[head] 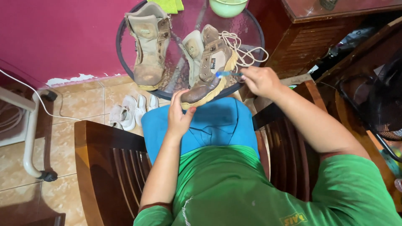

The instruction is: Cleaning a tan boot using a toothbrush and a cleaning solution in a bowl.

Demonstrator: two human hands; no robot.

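The person sits in a dark, slatted wooden chair [109, 163], knees in blue fabric, pulled close to a small round glass tabletop [251, 31] with a pebbled, rippled surface and a thin dark rim. Near its front edge lies a worn tan and brown leather work boot [209, 73], tipped on its side with the scuffed toe pointing toward the lap and a thick pale rubber sole running along the edge. The left hand [179, 115] cups the toe, fingers curled around the rounded cap, its grip closed on the boot. The right hand [259, 80] pinches a slim blue toothbrush [228, 74] by the handle, the grip clenched on it, with the head touching the boot's side just above the sole. Loose cream laces [245, 48] trail in loops from the boot across the glass. Beside it stands the matching boot [148, 46], upright, dusty suede-like upper creased and the toe darkened. A pale green bowl [228, 6] and a lime-green cloth [169, 5] sit at the far rim. Under the tabletop, on glossy beige floor tiles, lies a pair of small white shoes [132, 111].
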